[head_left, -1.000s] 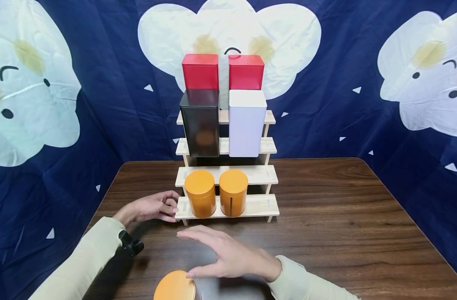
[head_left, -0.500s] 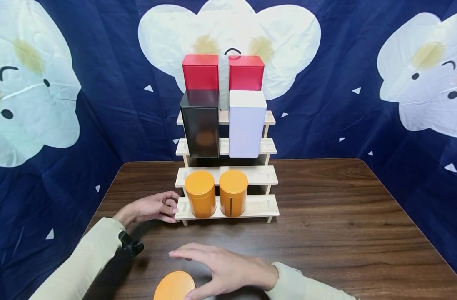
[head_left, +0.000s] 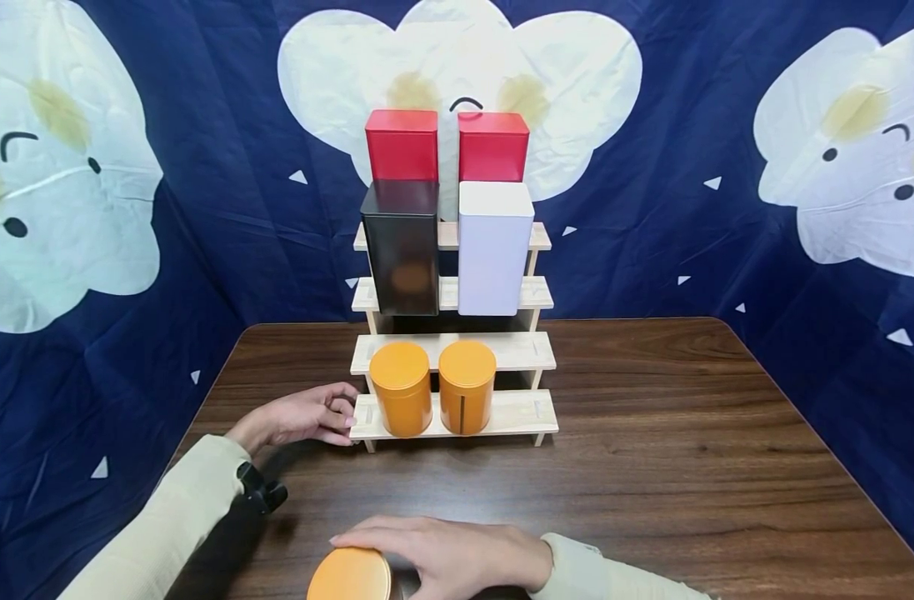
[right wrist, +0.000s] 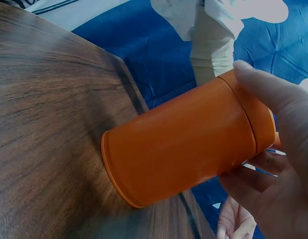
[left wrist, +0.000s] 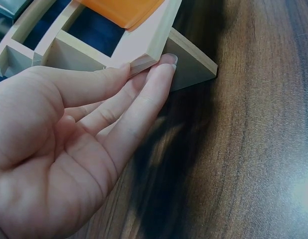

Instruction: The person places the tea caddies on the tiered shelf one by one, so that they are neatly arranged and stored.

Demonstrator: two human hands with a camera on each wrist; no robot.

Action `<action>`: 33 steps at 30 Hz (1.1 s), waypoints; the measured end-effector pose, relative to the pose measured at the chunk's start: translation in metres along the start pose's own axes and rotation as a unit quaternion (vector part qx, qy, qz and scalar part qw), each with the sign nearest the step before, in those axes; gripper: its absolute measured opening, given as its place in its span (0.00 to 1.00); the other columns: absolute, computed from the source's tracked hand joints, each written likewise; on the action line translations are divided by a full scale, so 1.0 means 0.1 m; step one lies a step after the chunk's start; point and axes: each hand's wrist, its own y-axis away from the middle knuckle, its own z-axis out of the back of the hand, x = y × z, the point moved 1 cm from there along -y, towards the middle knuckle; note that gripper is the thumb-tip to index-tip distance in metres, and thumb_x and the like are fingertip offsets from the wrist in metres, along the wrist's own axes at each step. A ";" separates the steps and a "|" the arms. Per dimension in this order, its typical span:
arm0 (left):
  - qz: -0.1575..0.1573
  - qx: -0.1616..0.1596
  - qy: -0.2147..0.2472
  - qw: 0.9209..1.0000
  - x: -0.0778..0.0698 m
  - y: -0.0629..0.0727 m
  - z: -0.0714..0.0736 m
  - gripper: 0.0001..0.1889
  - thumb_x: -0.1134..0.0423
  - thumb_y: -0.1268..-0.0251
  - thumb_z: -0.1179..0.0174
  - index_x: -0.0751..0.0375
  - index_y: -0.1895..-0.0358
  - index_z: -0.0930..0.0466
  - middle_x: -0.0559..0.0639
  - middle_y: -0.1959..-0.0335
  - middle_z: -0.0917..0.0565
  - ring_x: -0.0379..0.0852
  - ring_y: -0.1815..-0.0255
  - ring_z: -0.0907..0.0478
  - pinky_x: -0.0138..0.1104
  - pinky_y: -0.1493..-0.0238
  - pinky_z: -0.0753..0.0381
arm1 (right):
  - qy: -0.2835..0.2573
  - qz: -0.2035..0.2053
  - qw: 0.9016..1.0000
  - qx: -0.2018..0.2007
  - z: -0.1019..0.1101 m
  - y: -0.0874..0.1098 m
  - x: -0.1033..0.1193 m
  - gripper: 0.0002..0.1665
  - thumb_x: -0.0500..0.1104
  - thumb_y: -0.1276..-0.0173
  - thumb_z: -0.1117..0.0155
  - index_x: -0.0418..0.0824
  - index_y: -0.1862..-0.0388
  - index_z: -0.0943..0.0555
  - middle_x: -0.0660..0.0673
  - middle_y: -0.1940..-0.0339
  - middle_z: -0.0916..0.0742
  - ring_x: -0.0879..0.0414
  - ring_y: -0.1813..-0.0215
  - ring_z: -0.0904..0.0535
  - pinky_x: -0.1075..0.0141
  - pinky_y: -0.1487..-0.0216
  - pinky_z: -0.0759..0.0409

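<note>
My left hand [head_left: 301,417] pinches the left end of the lowest step of a wooden tiered shelf [head_left: 518,412]. In the left wrist view, the thumb lies on the plank's corner with the fingers beneath it. Near the front edge of the head view, my right hand [head_left: 457,554] holds a round orange tin [head_left: 352,573] by its lid end. The right wrist view shows that tin [right wrist: 179,144] with thumb and fingers on opposite sides, its base at the tabletop. Two matching tins, a left tin [head_left: 400,390] and a right tin [head_left: 467,388], stand upright on the lowest step.
Higher on the shelf stand a black box [head_left: 401,250] and a white box [head_left: 494,250], with two red boxes [head_left: 402,143] behind them. The brown wooden table [head_left: 689,450] meets a blue cloud-print cloth [head_left: 224,158] at its back and sides.
My right hand has come down and toward the front, from open above the near orange tin to gripping its lid end. The left hand and the shelf have stayed put.
</note>
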 end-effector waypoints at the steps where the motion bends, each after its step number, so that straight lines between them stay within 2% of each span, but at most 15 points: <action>1: 0.000 0.000 0.001 1.000 0.00 0.00 0.00 0.25 0.74 0.35 0.45 0.69 0.39 0.46 0.52 0.61 0.26 0.48 0.62 0.21 0.47 0.47 0.17 | 0.001 0.001 1.000 -0.001 0.00 0.00 0.00 0.47 0.48 0.34 0.37 0.48 0.24 0.51 0.53 0.27 0.35 0.70 0.29 0.42 0.79 0.30 0.41; 7: 0.003 -0.003 0.000 1.000 -0.01 0.00 -0.01 0.25 0.74 0.35 0.45 0.68 0.39 0.46 0.53 0.61 0.26 0.48 0.62 0.21 0.47 0.47 0.17 | -0.018 -0.001 1.000 -0.001 -0.02 -0.01 -0.01 0.46 0.47 0.33 0.37 0.48 0.24 0.51 0.53 0.26 0.36 0.69 0.28 0.42 0.77 0.29 0.41; 25: 0.003 -0.001 0.006 1.000 -0.03 0.00 -0.01 0.24 0.76 0.36 0.46 0.68 0.40 0.45 0.53 0.61 0.26 0.47 0.60 0.20 0.45 0.48 0.17 | 0.000 0.007 1.000 -0.024 -0.01 0.00 0.02 0.44 0.46 0.33 0.37 0.44 0.25 0.48 0.51 0.27 0.34 0.69 0.29 0.41 0.78 0.29 0.40; 33: 0.004 -0.004 0.003 1.000 -0.02 0.00 -0.01 0.25 0.75 0.36 0.44 0.69 0.40 0.45 0.53 0.61 0.26 0.48 0.61 0.21 0.45 0.48 0.17 | -0.001 -0.007 0.999 -0.036 0.06 0.03 0.05 0.47 0.49 0.35 0.35 0.48 0.24 0.48 0.53 0.28 0.33 0.69 0.30 0.39 0.78 0.30 0.39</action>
